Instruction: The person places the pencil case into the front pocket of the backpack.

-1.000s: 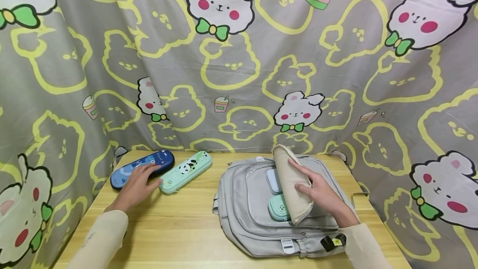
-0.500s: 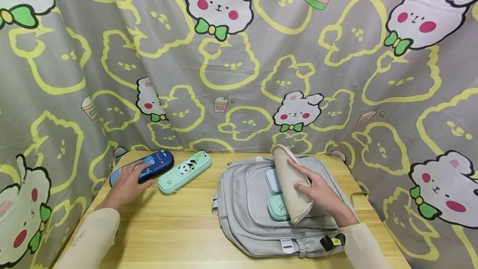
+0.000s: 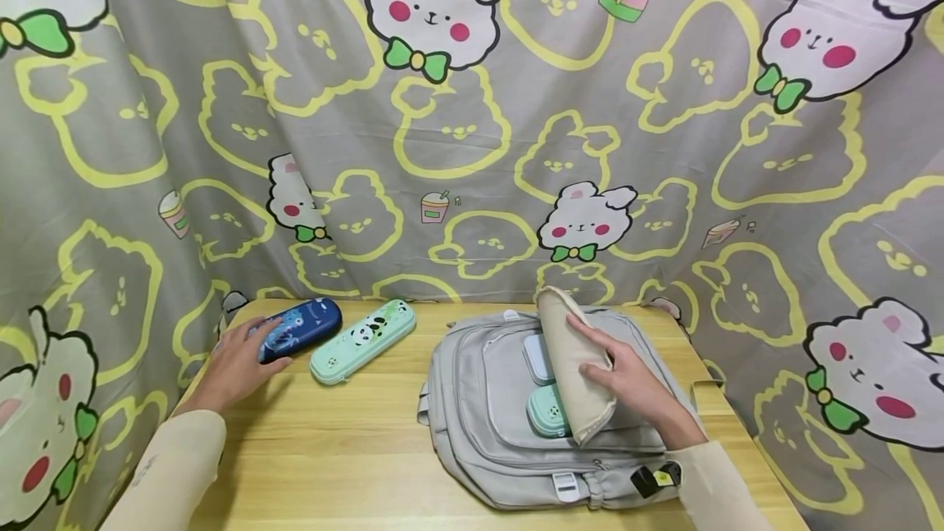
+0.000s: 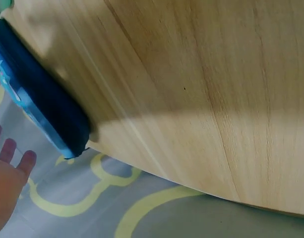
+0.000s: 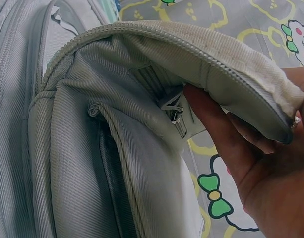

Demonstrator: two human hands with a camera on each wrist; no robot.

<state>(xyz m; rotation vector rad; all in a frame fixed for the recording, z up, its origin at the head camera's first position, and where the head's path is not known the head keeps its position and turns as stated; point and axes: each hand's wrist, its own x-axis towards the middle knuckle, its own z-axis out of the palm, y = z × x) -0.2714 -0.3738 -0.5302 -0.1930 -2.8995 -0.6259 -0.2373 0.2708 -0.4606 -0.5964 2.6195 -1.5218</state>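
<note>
At the table's far left, my left hand (image 3: pixel 236 363) is over the near end of a dark-blue pencil case (image 3: pixel 306 326), fingers extended. The left wrist view shows those fingers spread beside the pencil case (image 4: pixel 52 104), apparently apart from it. A mint pencil case with a panda print (image 3: pixel 363 342) lies just to its right. My right hand (image 3: pixel 634 383) grips the beige front flap (image 3: pixel 571 359) of a grey backpack (image 3: pixel 472 424) and holds it lifted. In the right wrist view a zipper edges the flap (image 5: pixel 256 69), and an opening shows beneath.
Under the flap's left edge show the rounded ends of a pale-blue case (image 3: pixel 539 357) and another mint case (image 3: pixel 547 410). The backpack lies flat on the wooden table (image 3: pixel 324 449). A patterned grey curtain (image 3: pixel 457 129) hangs behind and around it.
My left hand has moved left, off the gap beside the mint pencil case and toward the near end of the blue one. The right hand and flap have stayed put.
</note>
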